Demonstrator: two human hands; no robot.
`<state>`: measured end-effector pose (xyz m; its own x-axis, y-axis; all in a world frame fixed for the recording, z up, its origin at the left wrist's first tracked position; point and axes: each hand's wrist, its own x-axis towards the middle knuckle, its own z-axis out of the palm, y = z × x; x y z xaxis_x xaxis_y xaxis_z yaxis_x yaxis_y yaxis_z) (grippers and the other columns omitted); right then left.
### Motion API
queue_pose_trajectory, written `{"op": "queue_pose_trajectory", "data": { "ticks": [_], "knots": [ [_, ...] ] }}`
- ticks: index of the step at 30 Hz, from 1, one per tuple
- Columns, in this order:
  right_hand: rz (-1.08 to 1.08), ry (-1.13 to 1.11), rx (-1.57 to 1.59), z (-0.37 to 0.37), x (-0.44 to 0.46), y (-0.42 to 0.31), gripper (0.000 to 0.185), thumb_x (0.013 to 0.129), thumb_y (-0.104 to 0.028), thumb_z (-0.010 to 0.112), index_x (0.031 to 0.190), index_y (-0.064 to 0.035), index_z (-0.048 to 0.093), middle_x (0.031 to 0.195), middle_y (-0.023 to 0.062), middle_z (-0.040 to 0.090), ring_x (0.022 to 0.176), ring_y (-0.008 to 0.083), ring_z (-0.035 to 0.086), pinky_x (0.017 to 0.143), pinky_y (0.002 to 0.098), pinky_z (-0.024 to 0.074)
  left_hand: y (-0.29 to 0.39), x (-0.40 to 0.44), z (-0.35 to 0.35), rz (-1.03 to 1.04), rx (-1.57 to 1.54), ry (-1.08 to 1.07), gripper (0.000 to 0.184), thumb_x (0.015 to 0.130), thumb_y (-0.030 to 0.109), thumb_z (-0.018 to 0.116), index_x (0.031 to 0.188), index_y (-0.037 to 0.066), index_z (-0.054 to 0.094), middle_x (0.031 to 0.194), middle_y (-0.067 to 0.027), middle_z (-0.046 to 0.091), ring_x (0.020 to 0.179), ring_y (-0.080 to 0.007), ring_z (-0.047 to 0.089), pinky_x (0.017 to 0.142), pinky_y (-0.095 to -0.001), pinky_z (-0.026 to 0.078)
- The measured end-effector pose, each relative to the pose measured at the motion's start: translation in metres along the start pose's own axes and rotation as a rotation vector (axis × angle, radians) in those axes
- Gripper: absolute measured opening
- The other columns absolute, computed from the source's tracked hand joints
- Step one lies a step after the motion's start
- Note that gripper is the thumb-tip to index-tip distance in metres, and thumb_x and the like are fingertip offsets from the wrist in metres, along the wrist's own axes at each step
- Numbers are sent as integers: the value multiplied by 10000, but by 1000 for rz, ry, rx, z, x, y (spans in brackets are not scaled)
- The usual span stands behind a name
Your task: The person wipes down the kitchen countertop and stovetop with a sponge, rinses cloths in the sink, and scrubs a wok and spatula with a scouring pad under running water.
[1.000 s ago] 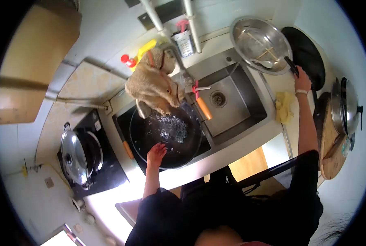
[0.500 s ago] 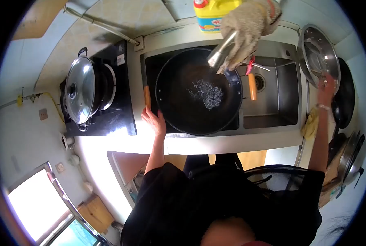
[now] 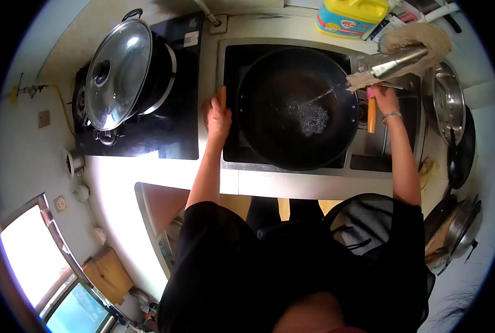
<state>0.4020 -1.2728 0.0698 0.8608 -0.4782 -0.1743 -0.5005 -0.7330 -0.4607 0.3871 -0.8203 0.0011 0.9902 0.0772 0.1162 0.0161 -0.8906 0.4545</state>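
Note:
A large black wok (image 3: 275, 139) rests over the sink, with foamy water (image 3: 314, 119) pooled in its bottom. A thin stream runs into it from the metal faucet (image 3: 394, 62), which has a beige cloth (image 3: 419, 38) wrapped about it. My left hand (image 3: 218, 121) is closed around the wok's left wooden handle (image 3: 222, 96). Above the right wooden handle (image 3: 371, 115), my right hand (image 3: 387, 100) has its fingers closed at a pink piece (image 3: 373, 91) on the faucet lever; the fingertips are partly hidden.
On the stove (image 3: 175, 130) at left stands a pot under a glass lid (image 3: 122, 77). A yellow jug (image 3: 351, 16) stands behind the sink (image 3: 400, 122). To the right are a steel bowl (image 3: 448, 100), a black pan (image 3: 465, 150) and a yellow cloth (image 3: 428, 169).
My right hand has left the steel bowl and moved left to the faucet lever. My left hand's fingers have closed around the wok handle. The view has shifted.

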Motion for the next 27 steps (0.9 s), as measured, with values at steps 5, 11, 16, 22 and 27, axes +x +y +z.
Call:
{"op": "queue_pose_trajectory", "data": {
  "ticks": [5,11,16,22,27],
  "knots": [
    [-624,119,-329,27,-86,-57,315,628,-92,586,925,-43,494,863,151,481,824,317,488,693,405,420,-7,1,10,26,67,33,511,605,57,647,1052,33,402,990,-165,456,949,-344,420,804,-411,360],
    [-555,-549,-654,140,-117,-44,483,638,-183,652,1078,-119,462,1113,162,391,1097,335,327,828,420,396,-15,1,14,-31,-74,10,553,566,54,663,1056,37,406,1001,-149,458,957,-333,413,853,-425,297],
    [-550,-885,-759,116,-143,-77,487,677,-305,623,1072,-75,454,1120,177,406,1077,373,344,827,423,396,-17,-4,20,63,-35,103,579,567,32,645,1091,43,399,1017,-149,444,962,-333,407,860,-422,291],
    [-534,-942,64,181,-166,-97,423,732,-363,579,975,-32,477,933,198,538,876,346,506,752,380,418,-13,-3,12,96,-36,49,650,563,17,597,1171,25,366,1052,-159,425,972,-336,395,878,-427,278],
    [-364,-536,462,229,-129,-162,436,771,-392,547,935,6,473,887,207,561,812,336,541,691,362,430,-17,-2,15,126,-70,44,679,576,48,556,1218,10,340,1032,-173,423,966,-348,391,879,-433,274]
  ]
}}
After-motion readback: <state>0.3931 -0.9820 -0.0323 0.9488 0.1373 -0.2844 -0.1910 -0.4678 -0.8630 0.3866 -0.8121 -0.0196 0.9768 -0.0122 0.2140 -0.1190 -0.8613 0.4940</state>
